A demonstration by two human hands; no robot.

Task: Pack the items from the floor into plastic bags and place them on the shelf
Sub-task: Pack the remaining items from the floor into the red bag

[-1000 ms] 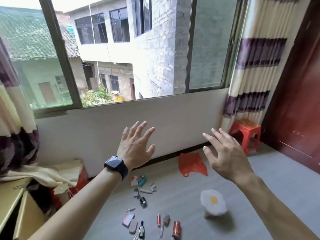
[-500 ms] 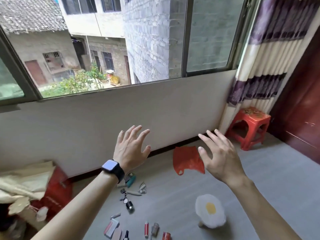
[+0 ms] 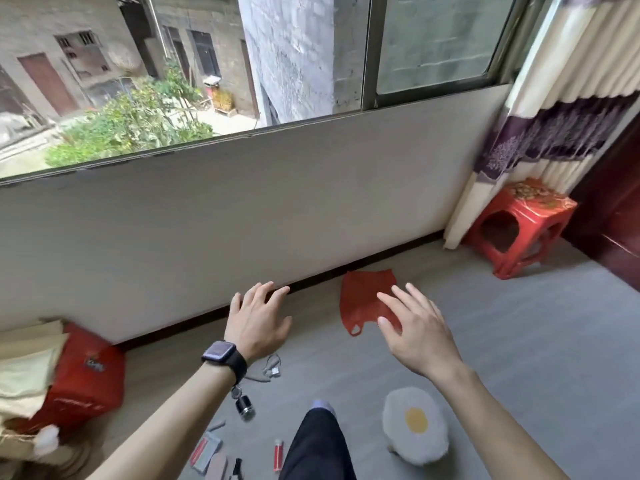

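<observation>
Left hand [image 3: 258,322] and right hand [image 3: 417,332] both spread, empty, raised over floor; red plastic bag [image 3: 363,303] flat beyond right fingers; small items [image 3: 246,408] near.

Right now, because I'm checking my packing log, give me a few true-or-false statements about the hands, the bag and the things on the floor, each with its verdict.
1. The left hand and the right hand both hold nothing. True.
2. The red plastic bag lies on the floor near the wall. True.
3. The watch is on the right wrist. False: it is on the left wrist.
4. The small items are already in the bag. False: they lie loose on the floor.
5. The red stool stands beside the curtain. True.
</observation>
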